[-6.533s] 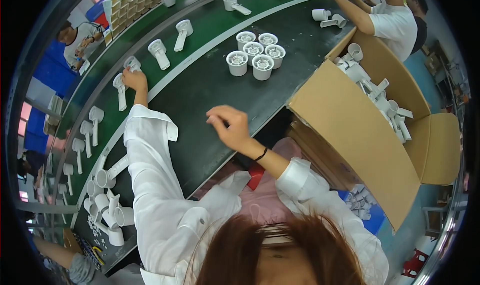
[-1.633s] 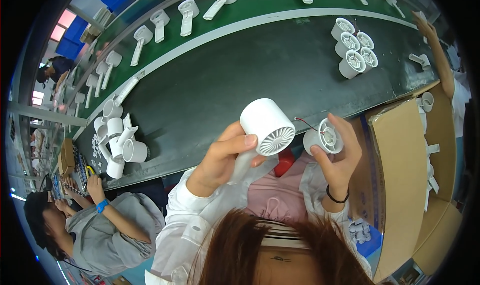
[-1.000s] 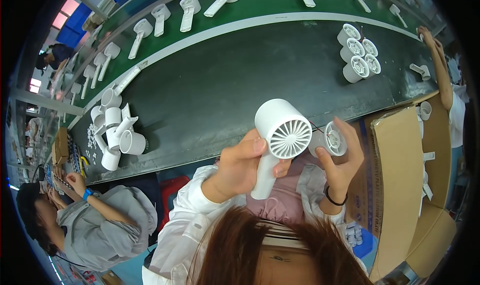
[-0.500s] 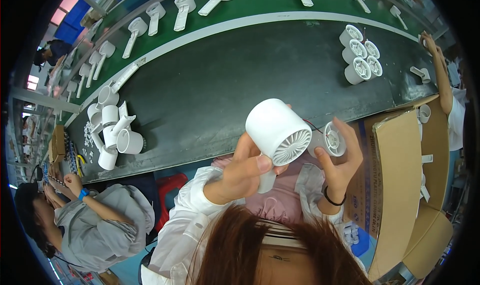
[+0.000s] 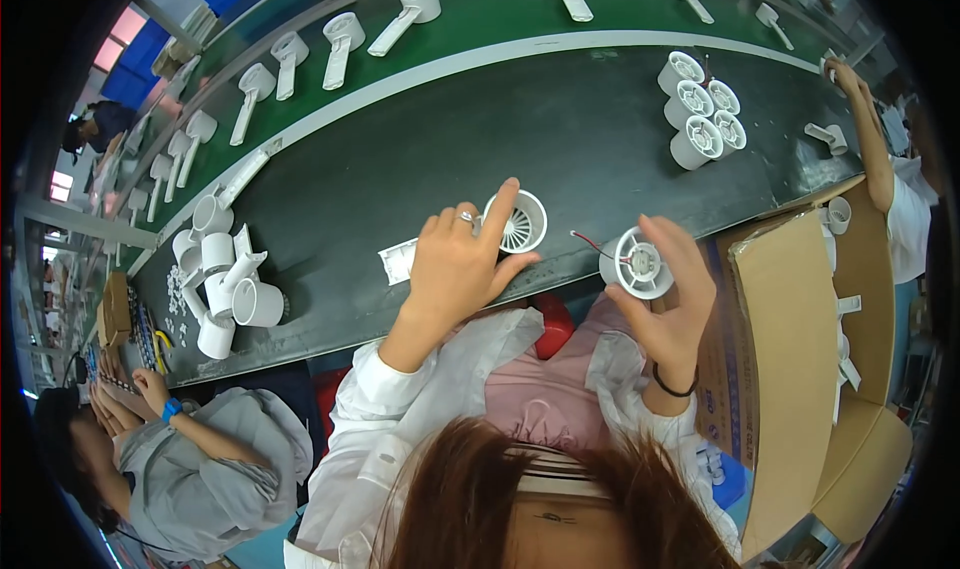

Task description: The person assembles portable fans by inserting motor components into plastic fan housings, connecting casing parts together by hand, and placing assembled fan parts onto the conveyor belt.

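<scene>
My left hand (image 5: 458, 256) is over a white handheld-fan housing (image 5: 536, 219) at the front of the bench. Its index finger and thumb lie on either side of the round, finned head, and the hand hides much of the body. The flat handle (image 5: 398, 262) sticks out to the left of the hand. My right hand (image 5: 678, 294) holds a white round motor holder (image 5: 641, 263) between thumb and fingers, just off the bench's front edge. A thin red wire (image 5: 588, 239) trails from it to the left.
Several white cups with spoked insides (image 5: 697, 141) stand at the back right. A pile of white fan housings (image 5: 257, 302) lies at the left beside small white parts. Fan bodies line the green conveyor (image 5: 460, 17). An open cardboard box (image 5: 790, 369) stands at my right; co-workers sit on both sides.
My left hand has lowered the fan housing from in front of me onto the bench and turned it, moving forward and slightly left. The motor holder in my right hand now faces up more.
</scene>
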{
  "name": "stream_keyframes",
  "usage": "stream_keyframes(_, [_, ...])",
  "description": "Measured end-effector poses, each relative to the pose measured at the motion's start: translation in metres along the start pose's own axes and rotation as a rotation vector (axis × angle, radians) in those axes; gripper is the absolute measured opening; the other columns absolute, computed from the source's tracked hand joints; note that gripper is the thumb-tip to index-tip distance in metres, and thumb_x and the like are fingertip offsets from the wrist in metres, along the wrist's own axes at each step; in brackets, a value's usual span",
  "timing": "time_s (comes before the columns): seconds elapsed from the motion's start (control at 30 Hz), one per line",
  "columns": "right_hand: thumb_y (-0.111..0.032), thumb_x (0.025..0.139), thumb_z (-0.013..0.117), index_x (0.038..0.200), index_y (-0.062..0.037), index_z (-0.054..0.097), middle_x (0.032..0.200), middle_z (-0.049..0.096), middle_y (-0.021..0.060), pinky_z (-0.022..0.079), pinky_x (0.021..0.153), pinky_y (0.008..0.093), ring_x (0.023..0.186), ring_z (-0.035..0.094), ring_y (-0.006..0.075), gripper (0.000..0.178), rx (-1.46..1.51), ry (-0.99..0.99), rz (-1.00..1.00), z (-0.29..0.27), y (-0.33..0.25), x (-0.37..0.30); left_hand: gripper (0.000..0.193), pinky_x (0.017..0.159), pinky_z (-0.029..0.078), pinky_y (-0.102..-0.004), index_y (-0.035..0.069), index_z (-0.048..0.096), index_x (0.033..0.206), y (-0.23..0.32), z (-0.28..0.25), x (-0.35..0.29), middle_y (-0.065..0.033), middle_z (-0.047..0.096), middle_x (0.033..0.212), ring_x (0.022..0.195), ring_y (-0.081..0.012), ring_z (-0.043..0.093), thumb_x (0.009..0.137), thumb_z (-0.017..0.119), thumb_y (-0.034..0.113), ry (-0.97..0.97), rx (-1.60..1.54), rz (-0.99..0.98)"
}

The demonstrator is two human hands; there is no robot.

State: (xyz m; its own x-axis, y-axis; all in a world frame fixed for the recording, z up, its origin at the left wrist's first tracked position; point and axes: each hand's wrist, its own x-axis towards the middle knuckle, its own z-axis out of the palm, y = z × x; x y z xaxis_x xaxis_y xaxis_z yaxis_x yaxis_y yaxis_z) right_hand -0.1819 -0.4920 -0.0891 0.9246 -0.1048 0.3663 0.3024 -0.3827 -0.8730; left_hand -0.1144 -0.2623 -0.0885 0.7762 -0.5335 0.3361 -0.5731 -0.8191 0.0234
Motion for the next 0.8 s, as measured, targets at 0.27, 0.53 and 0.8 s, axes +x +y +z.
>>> stream_keyframes(0.27, [0.001,0.057,0.078,0.114,-0.0005,0.063,0.11,0.06,0.0166,0.048,0.081,0.0348,0.097,0.061,0.031,0.06,-0.144,-0.258,-0.137,0.0,-0.031,0.046,0.095,0.066,0.048,-0.0386,-0.003,0.033,0.142,0.003,0.014,-0.005,-0.0159,0.062,0.085,0.074,-0.0304,0.06,0.067,0.08,0.031,-0.004,-0.358,-0.034])
stream_keyframes(0.53, [-0.018,0.071,0.073,0.099,0.0046,0.066,0.1,0.061,0.0186,0.049,0.07,0.035,0.081,0.064,0.0329,0.036,-0.155,-0.36,0.042,0.023,-0.014,0.063,0.094,0.067,0.049,-0.0408,-0.007,0.026,0.144,0.012,0.018,-0.005,-0.0181,0.064,0.088,0.077,-0.034,0.062,0.066,0.077,0.009,-0.002,-0.498,-0.084])
stream_keyframes(0.8, [-0.025,0.074,0.072,0.084,0.0048,0.068,0.085,0.06,0.0171,0.046,0.066,0.0372,0.07,0.059,0.0314,0.031,-0.182,-0.493,0.103,0.038,-0.019,0.077,0.079,0.071,0.049,-0.0424,-0.003,0.037,0.134,0.011,0.016,-0.009,-0.0195,0.065,0.095,0.082,-0.0362,0.063,0.066,0.076,-0.001,0.025,-0.73,-0.203])
